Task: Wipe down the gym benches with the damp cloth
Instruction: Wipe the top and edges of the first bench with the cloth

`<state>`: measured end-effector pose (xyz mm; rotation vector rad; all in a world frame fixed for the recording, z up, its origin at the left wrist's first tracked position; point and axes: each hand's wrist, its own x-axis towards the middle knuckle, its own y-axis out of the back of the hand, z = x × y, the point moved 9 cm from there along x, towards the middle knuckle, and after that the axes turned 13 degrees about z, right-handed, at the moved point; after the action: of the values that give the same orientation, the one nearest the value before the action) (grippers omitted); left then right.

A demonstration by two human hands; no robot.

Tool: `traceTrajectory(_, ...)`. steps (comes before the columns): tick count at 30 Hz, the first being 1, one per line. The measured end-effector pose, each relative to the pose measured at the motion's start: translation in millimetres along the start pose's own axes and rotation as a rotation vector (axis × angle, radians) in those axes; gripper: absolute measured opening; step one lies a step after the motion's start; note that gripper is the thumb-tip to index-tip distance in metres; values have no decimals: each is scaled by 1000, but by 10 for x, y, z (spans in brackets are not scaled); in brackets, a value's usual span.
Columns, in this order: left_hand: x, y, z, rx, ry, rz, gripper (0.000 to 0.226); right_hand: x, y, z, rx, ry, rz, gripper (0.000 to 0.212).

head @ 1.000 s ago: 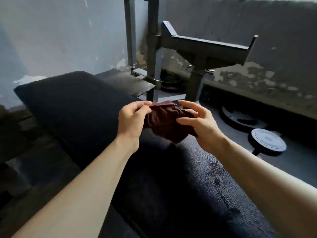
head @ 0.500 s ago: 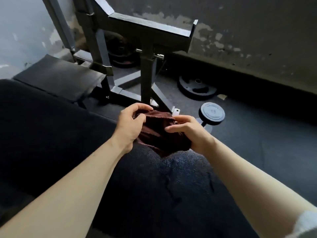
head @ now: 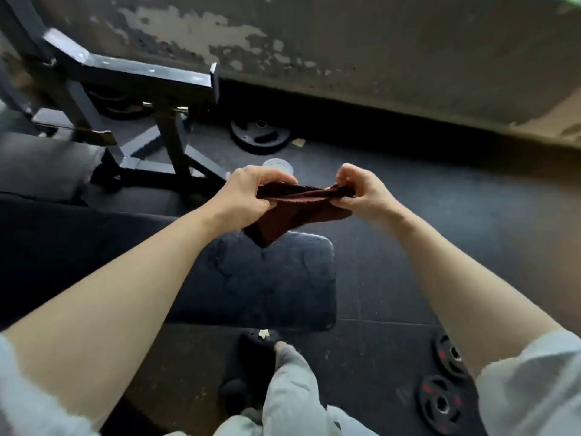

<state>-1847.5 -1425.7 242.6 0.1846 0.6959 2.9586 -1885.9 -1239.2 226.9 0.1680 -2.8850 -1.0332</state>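
Note:
A dark maroon cloth (head: pixel 295 212) hangs stretched between my two hands above the end of the black padded bench (head: pixel 270 281). My left hand (head: pixel 248 193) grips the cloth's left edge with curled fingers. My right hand (head: pixel 358 193) pinches its right edge between thumb and fingers. A corner of the cloth droops down to just over the bench pad. The pad's surface looks cracked and worn near its end. The bench runs off to the left under my left forearm.
A dark steel rack frame (head: pixel 163 86) stands beyond the bench at upper left. Weight plates lie on the rubber floor: one by the wall (head: pixel 259 136), two at lower right (head: pixel 440 404). My foot in a black shoe (head: pixel 257 350) stands before the bench end. A peeling wall runs behind.
The view has swung down and to the right, to the bench's end. My hands have drawn apart and pulled the bunched cloth out flat between them.

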Motion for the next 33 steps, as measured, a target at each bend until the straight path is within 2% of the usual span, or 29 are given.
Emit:
traceTrajectory(4,-56,-409,586,75,-84,-72,51,-602,673,109,-138,-12,59,37)
traceTrajectory(6,-127,-657,766,123,-105,-141,47,-863,921,206,-184,-28,95,28)
traceTrajectory(11,-210,-1030,827,379,-73,-138,12,-1218,1316,559,-119,-185,240,14)
traceTrajectory(13,-224,-1163,804,432,-27,-134,9,-1263,1389,661,-89,-226,304,12)
traceTrajectory(18,-155,-1769,951,176,175,13,14,-1324,1857,1057,24,-340,513,5)
traceTrajectory(21,-78,-2558,1180,-190,361,17,14,-1382,2210,1449,279,-395,606,9)
traceTrajectory(24,109,-3381,1409,-407,455,38,27,-1401,2419,1788,580,-354,449,26)
traceTrajectory(26,244,-3822,1556,-422,469,81,33,-1433,2540,1999,600,-301,283,45)
traceTrajectory(28,382,-4134,1683,-422,469,130,25,-1447,2689,2183,544,-235,183,55)
traceTrajectory(30,518,-4355,1773,-394,476,153,22,-1435,2890,2425,518,-297,152,53)
traceTrajectory(33,743,-4526,1892,-339,438,163,29,-1308,3246,2724,594,-368,216,35)
